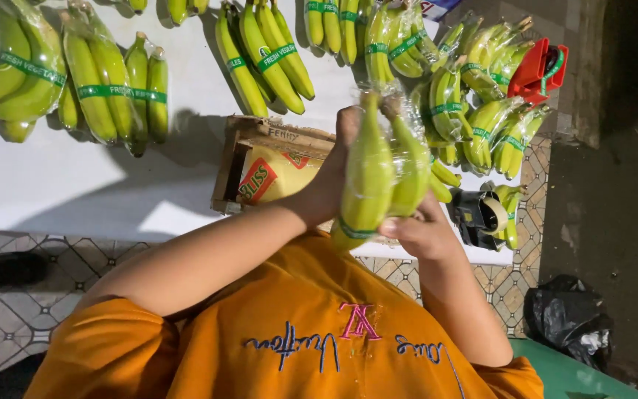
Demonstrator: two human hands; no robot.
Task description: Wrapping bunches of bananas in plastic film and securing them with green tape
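Both hands are up on one bagged banana bunch (382,174), held upright above the near edge of the tabletop (75,185). The left hand (334,174) wraps around the bunch's left side, fingers curled behind the clear plastic and mostly hidden by the fruit. The right hand (419,233) is closed at the lower right, thumb pressing near the green band (354,230) that circles the bottom of the bunch. The bunch's stem end points up, the plastic gathered there.

Just behind the left wrist sits a wooden tray (234,159) with a yellow packet (275,177) lying in it; the forearm covers its right part. Right of the hands, a dark tape dispenser (478,214) rests at the tabletop's edge, touching a small banded bunch. Further out, a heap of banded banana bunches (481,118) piles up on the right, and a red handheld tool (540,70) lies on top of them at the corner.

Across the far side, more bunches (267,55) lie in a row, and on the left two bagged bunches (16,70) with green bands, cut off by the frame edge. Below, the orange shirt (297,332) fills the foreground; a black bag (566,318) sits on the dark floor to the right, hard to make out.
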